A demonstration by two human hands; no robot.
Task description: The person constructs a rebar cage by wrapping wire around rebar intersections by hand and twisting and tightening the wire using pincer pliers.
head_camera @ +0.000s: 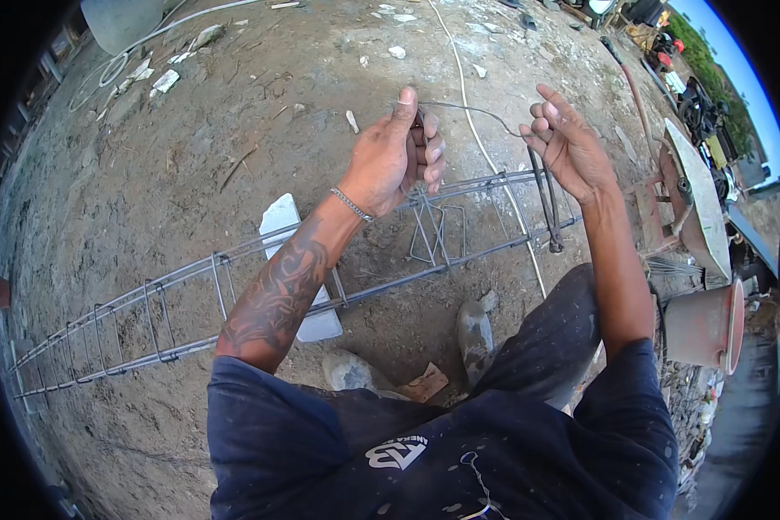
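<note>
My left hand (406,146) is raised over a long rebar cage (390,284), with its fingers curled around thin wire. From it a dark strand of tie wire (478,110) arcs across to my right hand (569,143), where thumb and fingers pinch its other end. Pincers (546,201), apparently steel, hang below my right palm with the head downward, partly hidden at the top. Between the hands and my feet the cage runs from far left to right, with rectangular stirrups (439,231) bunched near the middle.
A pale slab piece (318,325) lies under the cage. My boots (474,331) stand on the dirt beside it. A white hose or cable (461,78) crosses the ground under the bars. At right are a wheelbarrow (695,195), a bucket (695,325) and a red-brown long handle (630,84).
</note>
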